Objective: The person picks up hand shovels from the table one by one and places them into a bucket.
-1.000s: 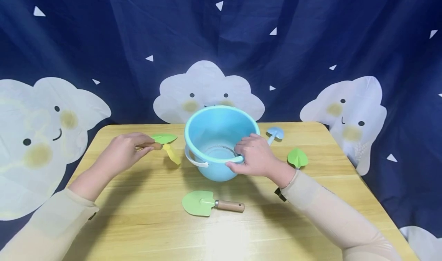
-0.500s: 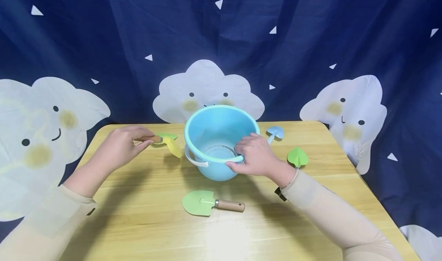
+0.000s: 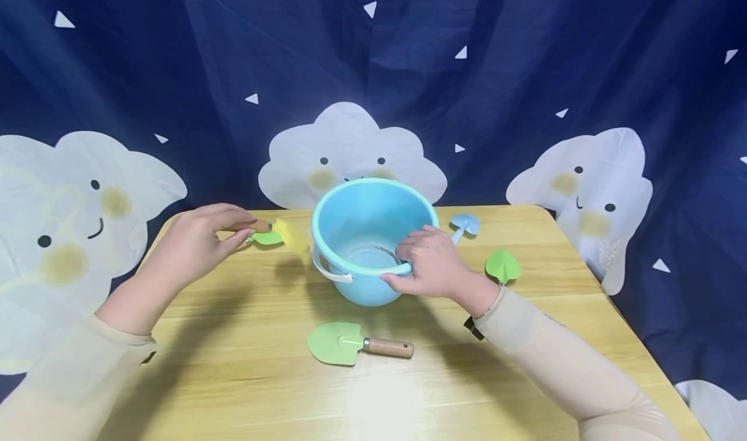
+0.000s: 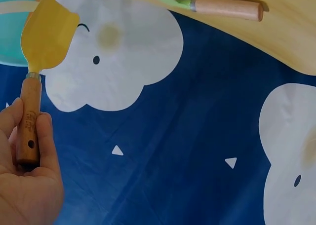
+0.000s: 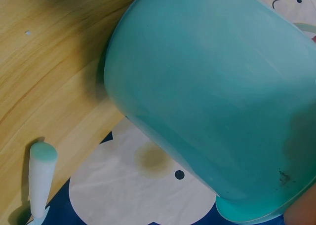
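Note:
My left hand (image 3: 195,243) pinches the wooden handle of a yellow toy trowel (image 4: 49,35), held above the table to the left of a light-blue bucket (image 3: 364,292). The yellow blade is blurred in the head view and points toward the bucket. Behind it a green trowel (image 3: 268,238) lies on the table, partly hidden by the left hand. The right hand (image 3: 434,266) grips the bucket's near right rim, thumb outside and fingers over the inside. Dark specks show on the bucket's inner bottom, and its white handle hangs down at the left.
A pale green trowel with a wooden handle (image 3: 335,344) lies in front of the bucket on the wooden table (image 3: 245,376). To the right are a small blue shovel (image 3: 465,224) and a green leaf-shaped trowel (image 3: 502,265). A dark blue curtain (image 3: 373,52) hangs behind.
My left hand has risen and moved slightly left and away with the yellow trowel, whose blade has swung up over the green one. The right hand and bucket have stayed put.

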A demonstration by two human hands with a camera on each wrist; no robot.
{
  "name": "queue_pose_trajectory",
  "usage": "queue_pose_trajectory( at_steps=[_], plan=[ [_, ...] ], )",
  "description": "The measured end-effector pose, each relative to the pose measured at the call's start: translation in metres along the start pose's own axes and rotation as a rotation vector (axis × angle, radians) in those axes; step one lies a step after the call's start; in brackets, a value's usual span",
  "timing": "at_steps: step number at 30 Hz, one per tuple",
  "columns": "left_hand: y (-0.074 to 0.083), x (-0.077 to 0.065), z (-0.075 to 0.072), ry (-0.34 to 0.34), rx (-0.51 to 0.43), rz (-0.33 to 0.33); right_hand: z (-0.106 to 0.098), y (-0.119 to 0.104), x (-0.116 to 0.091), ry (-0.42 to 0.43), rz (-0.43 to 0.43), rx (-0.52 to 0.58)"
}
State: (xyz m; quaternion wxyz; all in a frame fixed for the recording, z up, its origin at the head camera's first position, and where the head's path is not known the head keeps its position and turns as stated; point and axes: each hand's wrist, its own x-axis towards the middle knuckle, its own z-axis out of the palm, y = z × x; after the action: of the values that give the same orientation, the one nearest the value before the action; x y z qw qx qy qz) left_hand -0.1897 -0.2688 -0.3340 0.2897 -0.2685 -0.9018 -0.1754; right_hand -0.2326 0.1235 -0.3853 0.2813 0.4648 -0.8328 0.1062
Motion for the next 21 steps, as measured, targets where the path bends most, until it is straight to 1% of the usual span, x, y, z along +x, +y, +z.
queue_pose_trajectory(
  at_steps=[5, 15, 21],
  plan=[
    [-0.0010, 0.0008, -0.0022, 0.023, 0.022, 0.000, 0.0002, -0.0006, -0.0004, -0.009, 0.001, 0.002],
    [-0.0027, 0.0049, -0.0037, 0.096, -0.003, 0.032, -0.0003, -0.0007, -0.0001, 0.009, -0.002, 0.001],
    [-0.0018, 0.0088, -0.0069, 0.110, 0.007, 0.036, -0.0010, -0.0006, 0.0000, -0.007, 0.001, -0.003]
  ],
)
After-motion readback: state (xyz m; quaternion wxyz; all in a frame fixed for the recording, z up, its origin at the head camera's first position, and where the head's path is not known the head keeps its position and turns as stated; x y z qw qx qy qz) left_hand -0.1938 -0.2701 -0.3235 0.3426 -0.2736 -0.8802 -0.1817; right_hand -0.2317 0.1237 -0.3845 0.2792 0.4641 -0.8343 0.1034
